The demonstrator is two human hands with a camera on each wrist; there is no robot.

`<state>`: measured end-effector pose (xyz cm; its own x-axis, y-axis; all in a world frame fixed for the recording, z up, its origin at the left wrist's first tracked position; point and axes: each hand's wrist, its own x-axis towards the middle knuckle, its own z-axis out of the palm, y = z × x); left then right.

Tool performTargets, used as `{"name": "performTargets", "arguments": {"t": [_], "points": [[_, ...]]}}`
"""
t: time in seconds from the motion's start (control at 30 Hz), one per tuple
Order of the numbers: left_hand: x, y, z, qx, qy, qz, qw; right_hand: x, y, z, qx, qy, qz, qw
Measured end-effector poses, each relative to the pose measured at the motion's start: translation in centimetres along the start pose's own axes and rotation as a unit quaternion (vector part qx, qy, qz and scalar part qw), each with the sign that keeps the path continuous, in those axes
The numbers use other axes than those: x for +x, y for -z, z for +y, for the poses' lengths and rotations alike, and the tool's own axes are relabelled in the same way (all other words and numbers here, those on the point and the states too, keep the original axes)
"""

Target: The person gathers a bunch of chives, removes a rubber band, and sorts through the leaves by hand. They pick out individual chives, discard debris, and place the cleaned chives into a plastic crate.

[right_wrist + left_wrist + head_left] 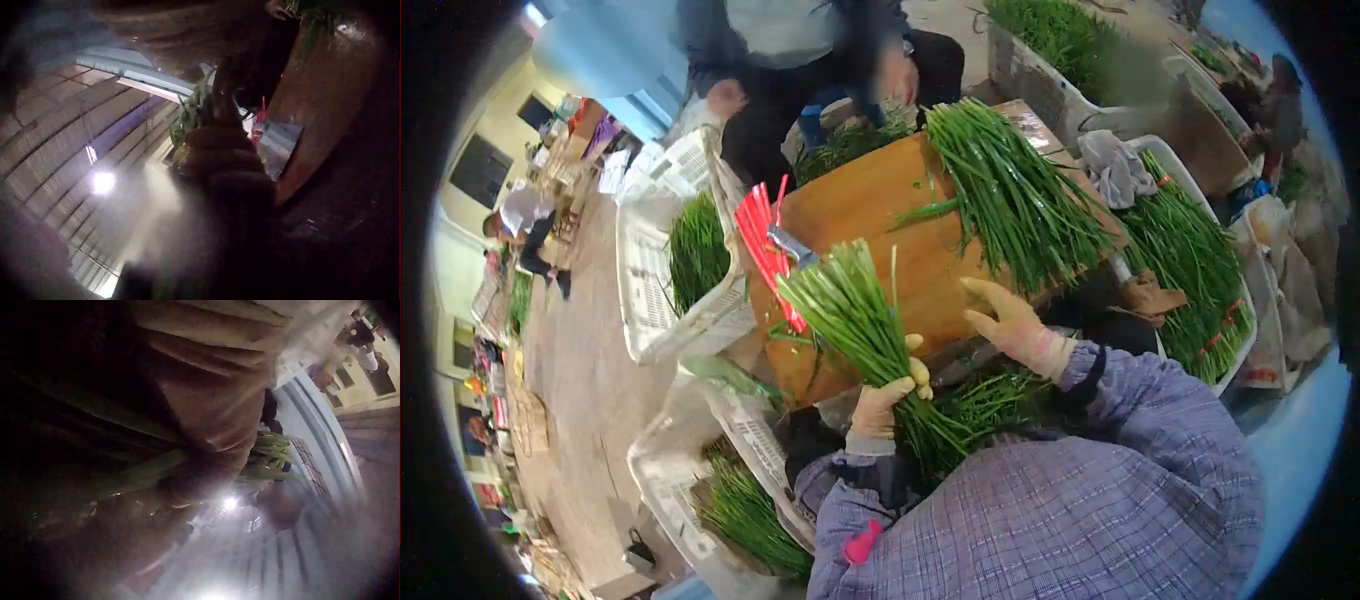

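In the head view, my gloved left hand (885, 405) grips a bunch of garlic chives (850, 310), its fingers wrapped round the stalks. Pale cut ends point up and away from me; the green leaves hang down toward my lap. The left wrist view shows the glove (219, 419) close up and dark, with stalks beside it. To the right of the bunch, my gloved right hand (1025, 335) is held over the near edge of the wooden board (840, 205), fingers apart and holding nothing. A large pile of chives (1020, 190) lies on the board's right side.
Red strips (760, 240) and a grey metal tool (790, 245) lie at the board's left edge. White crates (635, 270) of chives stand left; another crate (1245, 300) stands right, with a grey cloth (1115, 170) on it. Across the board sits another person (800, 60).
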<state>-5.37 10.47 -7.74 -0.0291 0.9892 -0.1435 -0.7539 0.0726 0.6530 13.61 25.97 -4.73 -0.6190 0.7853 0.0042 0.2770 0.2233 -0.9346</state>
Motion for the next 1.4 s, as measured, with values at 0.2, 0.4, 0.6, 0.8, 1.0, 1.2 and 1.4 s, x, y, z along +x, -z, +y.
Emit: {"name": "performTargets", "arguments": {"t": [0.2, 0.4, 0.6, 0.8, 1.0, 1.2, 1.4], "points": [[7.0, -2.8, 4.9, 0.19, -0.033, 0.199, 0.961, 0.3, 4.3, 6.3, 0.106, -0.157, -0.02, 0.982], [21.7, 6.0, 6.5, 0.412, -0.046, 0.336, 0.846, 0.0, 3.6, 6.1, 0.125, -0.063, -0.061, 0.988], [26.5, 1.1, 6.2, 0.665, 0.055, 0.475, 0.574, -0.7, 5.2, 5.8, 0.066, -0.114, -0.103, 0.986], [27.7, 1.3, 6.0, 0.674, 0.112, 0.489, 0.543, -1.3, 6.2, 5.6, 0.109, -0.097, -0.082, 0.986], [26.5, 1.0, 6.1, 0.69, 0.099, 0.435, 0.57, -1.6, 6.2, 5.5, 0.067, -0.08, -0.076, 0.992], [24.7, 1.0, 5.1, 0.69, 0.029, 0.418, 0.591, -1.4, 6.4, 4.9, 0.011, -0.064, -0.074, 0.995], [23.1, -0.8, 3.1, 0.734, 0.042, 0.425, 0.528, -1.4, 5.6, 5.7, 0.028, -0.086, -0.09, 0.992]]}}
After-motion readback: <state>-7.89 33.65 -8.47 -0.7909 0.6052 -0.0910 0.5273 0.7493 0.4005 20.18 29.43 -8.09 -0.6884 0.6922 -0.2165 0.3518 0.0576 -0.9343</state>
